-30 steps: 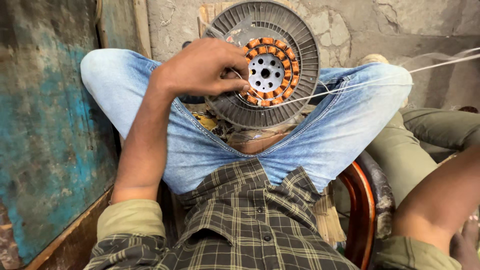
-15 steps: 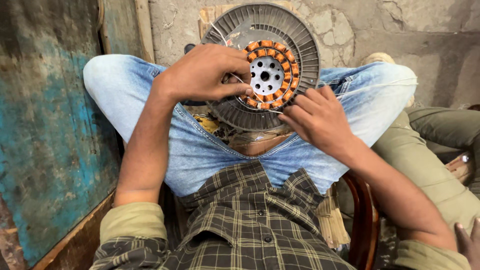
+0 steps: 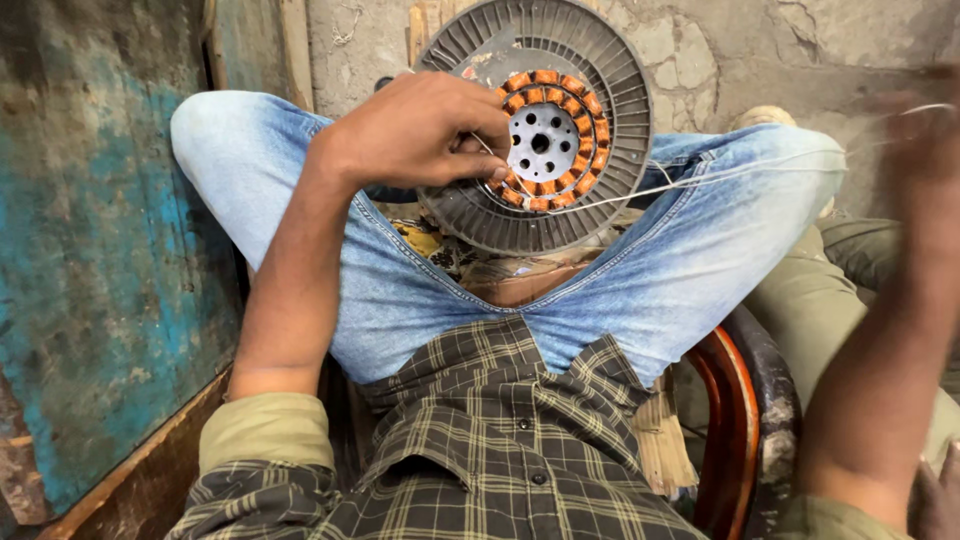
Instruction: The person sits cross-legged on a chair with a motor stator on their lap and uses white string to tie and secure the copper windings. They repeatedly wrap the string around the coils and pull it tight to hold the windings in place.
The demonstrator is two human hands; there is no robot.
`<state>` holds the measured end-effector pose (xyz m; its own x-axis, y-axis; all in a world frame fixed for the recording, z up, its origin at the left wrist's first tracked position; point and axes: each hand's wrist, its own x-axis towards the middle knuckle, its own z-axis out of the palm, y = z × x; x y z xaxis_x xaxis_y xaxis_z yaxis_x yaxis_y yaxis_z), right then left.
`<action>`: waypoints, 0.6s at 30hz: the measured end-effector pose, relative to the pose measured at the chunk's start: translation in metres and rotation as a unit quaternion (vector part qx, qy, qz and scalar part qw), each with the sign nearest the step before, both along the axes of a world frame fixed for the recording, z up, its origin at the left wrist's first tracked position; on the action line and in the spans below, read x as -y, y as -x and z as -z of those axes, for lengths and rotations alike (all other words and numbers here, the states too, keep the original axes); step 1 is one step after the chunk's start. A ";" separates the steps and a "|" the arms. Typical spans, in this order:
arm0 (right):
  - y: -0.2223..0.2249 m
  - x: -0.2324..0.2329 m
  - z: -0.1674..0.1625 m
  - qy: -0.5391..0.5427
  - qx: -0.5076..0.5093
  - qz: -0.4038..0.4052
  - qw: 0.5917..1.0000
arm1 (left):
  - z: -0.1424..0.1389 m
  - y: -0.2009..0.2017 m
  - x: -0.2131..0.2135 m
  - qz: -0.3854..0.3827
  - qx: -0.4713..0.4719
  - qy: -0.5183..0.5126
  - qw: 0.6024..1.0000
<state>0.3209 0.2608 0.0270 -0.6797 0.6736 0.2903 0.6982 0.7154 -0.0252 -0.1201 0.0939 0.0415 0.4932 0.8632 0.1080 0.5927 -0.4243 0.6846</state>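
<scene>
Wire (image 3: 700, 180) went taut again as I swung my right hand (image 3: 925, 130) off the stator (image 3: 545, 130) and out wide, too blurred to tell its grip. My left hand (image 3: 415, 130) stayed pinched on the copper coils (image 3: 560, 180), stator propped between my knees, another turn drawn tight.

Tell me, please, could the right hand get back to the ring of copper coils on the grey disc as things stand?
Probably yes: the right hand is out to the side, blurred, and the copper coils' right half lies bare; the left hand covers only their left edge.
</scene>
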 end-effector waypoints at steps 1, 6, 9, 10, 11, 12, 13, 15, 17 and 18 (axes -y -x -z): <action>0.021 0.012 0.000 0.035 -0.041 -0.046 0.997 | -0.001 0.000 0.000 -0.007 -0.003 0.013 1.000; 0.108 0.092 0.011 0.177 0.001 -0.197 0.964 | -0.005 0.000 0.002 -0.026 -0.032 0.033 0.999; 0.119 0.115 0.021 0.100 0.039 -0.240 0.965 | -0.006 0.001 0.002 -0.016 -0.011 0.007 1.000; 0.117 0.117 0.022 0.080 0.041 -0.255 0.963 | -0.006 0.001 0.002 -0.019 -0.014 0.014 1.000; 0.113 0.115 0.021 0.114 0.001 -0.271 0.956 | -0.005 0.001 0.001 -0.024 -0.017 0.023 0.999; 0.106 0.109 0.017 0.149 -0.040 -0.286 0.946 | -0.004 0.001 0.001 -0.028 -0.022 0.032 0.999; 0.101 0.103 0.013 0.180 -0.081 -0.298 0.934 | -0.004 0.002 0.002 -0.026 -0.023 0.028 0.999; 0.084 0.083 0.000 0.217 -0.174 -0.295 0.914 | -0.003 0.003 0.001 -0.019 -0.025 0.014 0.999; 0.054 0.059 -0.017 0.081 -0.133 -0.251 0.956 | -0.002 0.003 0.001 -0.026 -0.028 0.013 0.999; 0.040 0.049 -0.019 0.048 -0.105 -0.200 0.973 | -0.002 0.003 0.001 -0.030 -0.030 0.011 0.999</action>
